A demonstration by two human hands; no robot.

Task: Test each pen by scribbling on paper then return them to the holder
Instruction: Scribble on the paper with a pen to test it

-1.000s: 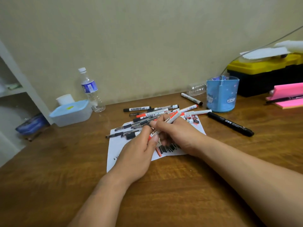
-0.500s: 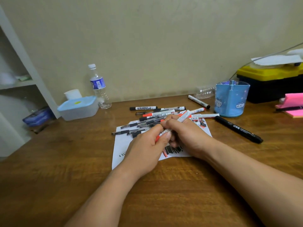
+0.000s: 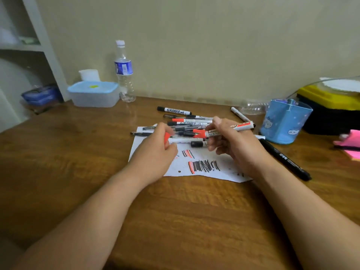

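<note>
My right hand point(image 3: 236, 151) grips a white marker with red print point(image 3: 233, 128), held level over the paper, its red tip end pointing left. A small red cap point(image 3: 167, 138) is pinched in my left hand point(image 3: 153, 157), a short way left of that tip. Under both hands lies a white sheet of paper point(image 3: 202, 173) with black and red scribbles. A pile of several pens and markers point(image 3: 187, 121) lies on and behind the sheet's far edge. The blue pen holder point(image 3: 284, 121) stands to the right and looks empty.
A long black marker point(image 3: 286, 159) lies on the wooden desk right of the paper. A water bottle point(image 3: 124, 73) and a lidded plastic box point(image 3: 94, 93) stand at the back left. A yellow-and-black case point(image 3: 331, 106) and pink notes point(image 3: 348, 147) sit at the right.
My hands were together on the red marker; now they have pulled apart, the cap in the left and the marker in the right. The scribbles are uncovered.
</note>
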